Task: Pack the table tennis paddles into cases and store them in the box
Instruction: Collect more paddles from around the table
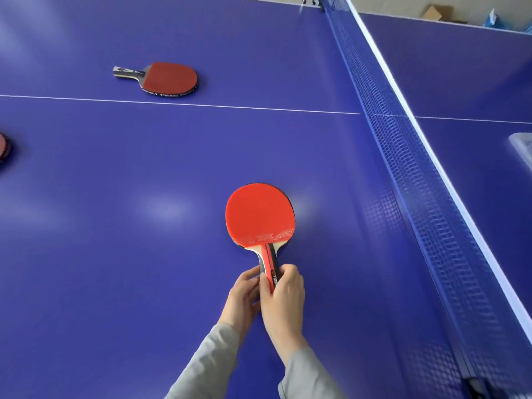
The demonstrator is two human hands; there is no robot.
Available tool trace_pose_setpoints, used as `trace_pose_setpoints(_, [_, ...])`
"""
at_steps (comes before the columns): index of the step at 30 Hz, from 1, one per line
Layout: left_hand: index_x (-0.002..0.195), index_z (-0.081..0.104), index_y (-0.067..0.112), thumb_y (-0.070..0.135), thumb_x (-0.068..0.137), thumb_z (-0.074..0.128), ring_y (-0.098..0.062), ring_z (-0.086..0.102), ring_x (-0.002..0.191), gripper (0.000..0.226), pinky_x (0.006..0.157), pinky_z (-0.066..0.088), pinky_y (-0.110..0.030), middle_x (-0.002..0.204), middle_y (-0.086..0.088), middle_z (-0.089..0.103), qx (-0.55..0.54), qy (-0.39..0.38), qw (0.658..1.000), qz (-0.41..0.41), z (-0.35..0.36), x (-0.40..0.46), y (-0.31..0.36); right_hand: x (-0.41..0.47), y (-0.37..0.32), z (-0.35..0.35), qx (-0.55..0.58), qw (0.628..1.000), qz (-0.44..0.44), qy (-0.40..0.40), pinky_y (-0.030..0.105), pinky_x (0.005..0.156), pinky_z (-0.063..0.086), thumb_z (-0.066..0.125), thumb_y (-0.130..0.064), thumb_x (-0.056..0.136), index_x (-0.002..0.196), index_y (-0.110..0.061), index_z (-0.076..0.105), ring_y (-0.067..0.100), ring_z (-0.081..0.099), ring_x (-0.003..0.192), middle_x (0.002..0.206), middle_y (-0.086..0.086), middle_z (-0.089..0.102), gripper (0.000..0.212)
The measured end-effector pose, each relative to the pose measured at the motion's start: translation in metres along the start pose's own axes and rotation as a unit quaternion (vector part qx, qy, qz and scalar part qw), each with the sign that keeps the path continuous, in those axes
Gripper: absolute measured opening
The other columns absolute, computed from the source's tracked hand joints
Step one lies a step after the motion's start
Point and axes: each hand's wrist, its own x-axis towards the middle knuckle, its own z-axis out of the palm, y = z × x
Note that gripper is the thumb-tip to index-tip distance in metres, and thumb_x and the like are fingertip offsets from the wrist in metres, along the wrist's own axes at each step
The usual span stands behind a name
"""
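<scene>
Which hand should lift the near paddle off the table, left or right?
Right, probably. The right hand already has its fingers curled round the near paddle at the handle, from the net side. The left hand only pinches the handle's other side, so it could let go.

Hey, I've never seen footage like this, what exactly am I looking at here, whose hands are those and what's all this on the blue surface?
There is no machine here. This single picture comes from a camera worn on a person's head, looking forward and down at their own two bare hands. The blue surface is a table tennis table, with its net running along the right. The left hand and the right hand both have a grip on the handle of a red paddle, whose blade lies against the table. A second red paddle lies farther away, near the white line. Part of another paddle shows at the left edge. Beyond the net, a clear container is only partly visible and blurred.
</scene>
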Motion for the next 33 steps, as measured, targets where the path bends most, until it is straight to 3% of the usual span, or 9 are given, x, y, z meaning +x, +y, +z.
trace_pose_setpoints(3, [0.119,0.059,0.016,0.012,0.093,0.044,-0.016,0.066,0.084,0.030,0.074,0.049,-0.029,0.099,-0.010,0.071,0.003,-0.001,1.000,0.008,-0.001,0.001,-0.001,-0.002,0.003,-0.003,-0.006,1.000,-0.016,-0.012,0.031,0.078,0.043,0.060,-0.037,0.089,0.095,-0.018,0.049,0.017,0.053,0.091,0.091,-0.006,0.054,0.023])
trace_pose_setpoints(6, [0.118,0.059,0.016,0.015,0.078,0.057,-0.017,0.068,0.085,0.040,0.071,0.052,-0.028,0.103,-0.011,0.071,0.007,-0.005,1.000,0.018,-0.001,0.000,0.000,-0.004,0.007,-0.009,0.005,0.999,-0.027,-0.033,0.028,0.080,0.042,0.057,-0.037,0.092,0.099,-0.020,0.051,0.013,0.051,0.093,0.094,-0.010,0.055,0.020])
trace_pose_setpoints(10, [0.121,0.058,0.012,0.011,0.069,0.062,-0.022,0.067,0.093,0.052,0.079,0.053,-0.031,0.105,-0.010,0.071,0.008,-0.011,0.999,0.036,-0.003,0.002,-0.003,-0.007,0.013,-0.016,0.049,0.997,-0.022,-0.063,0.025,0.086,0.038,0.047,-0.030,0.097,0.105,-0.028,0.053,0.004,0.047,0.098,0.099,-0.019,0.055,0.011])
trace_pose_setpoints(15, [0.125,0.055,0.011,0.007,0.069,0.063,-0.026,0.066,0.100,0.056,0.087,0.051,-0.034,0.113,-0.012,0.068,0.020,-0.034,0.997,0.059,-0.005,0.000,-0.005,-0.003,0.015,-0.024,0.092,0.991,0.003,-0.095,0.032,0.093,0.043,0.046,-0.018,0.096,0.104,-0.035,0.054,-0.007,0.043,0.104,0.096,-0.028,0.051,0.020])
trace_pose_setpoints(20, [0.126,0.053,0.011,0.006,0.070,0.063,-0.026,0.062,0.112,0.058,0.090,0.051,-0.032,0.120,-0.013,0.065,0.017,-0.045,0.997,0.062,-0.004,-0.001,-0.005,0.003,0.014,-0.025,0.090,0.989,-0.016,-0.114,0.033,0.093,0.043,0.049,-0.022,0.094,0.100,-0.035,0.055,-0.004,0.045,0.102,0.095,-0.024,0.055,0.016])
trace_pose_setpoints(24, [0.126,0.052,0.013,0.010,0.068,0.067,-0.025,0.062,0.112,0.060,0.100,0.046,-0.040,0.120,-0.013,0.065,0.026,-0.031,0.997,0.059,0.000,-0.003,-0.004,0.005,0.019,-0.027,0.094,0.989,-0.017,-0.110,0.036,0.093,0.044,0.050,-0.026,0.095,0.101,-0.035,0.055,0.000,0.048,0.100,0.094,-0.020,0.055,0.012])
trace_pose_setpoints(26, [0.125,0.052,0.015,0.014,0.067,0.070,-0.023,0.065,0.107,0.061,0.095,0.050,-0.035,0.118,-0.010,0.066,0.046,0.000,0.997,0.054,0.005,-0.002,-0.004,0.007,0.025,-0.031,0.094,0.991,-0.010,-0.098,0.038,0.094,0.044,0.050,-0.028,0.095,0.102,-0.036,0.052,0.002,0.049,0.099,0.094,-0.020,0.054,0.011])
trace_pose_setpoints(29, [0.122,0.050,0.015,0.012,0.075,0.077,-0.022,0.067,0.094,0.055,0.073,0.054,-0.021,0.108,-0.008,0.064,0.078,0.078,0.993,0.047,0.020,0.001,-0.002,0.014,0.038,-0.041,0.074,0.994,-0.012,-0.078,0.042,0.091,0.045,0.051,-0.025,0.096,0.108,-0.030,0.054,0.007,0.051,0.096,0.094,-0.019,0.052,0.013])
trace_pose_setpoints(33, [0.115,0.043,0.024,0.028,0.075,0.079,-0.016,0.062,0.083,0.054,0.071,0.051,-0.027,0.091,0.000,0.057,0.169,0.195,0.965,0.037,0.050,0.009,-0.001,0.030,0.059,-0.058,0.012,0.997,-0.036,-0.062,0.037,0.094,0.044,0.054,-0.025,0.095,0.118,-0.022,0.054,0.009,0.049,0.105,0.103,-0.019,0.049,0.023])
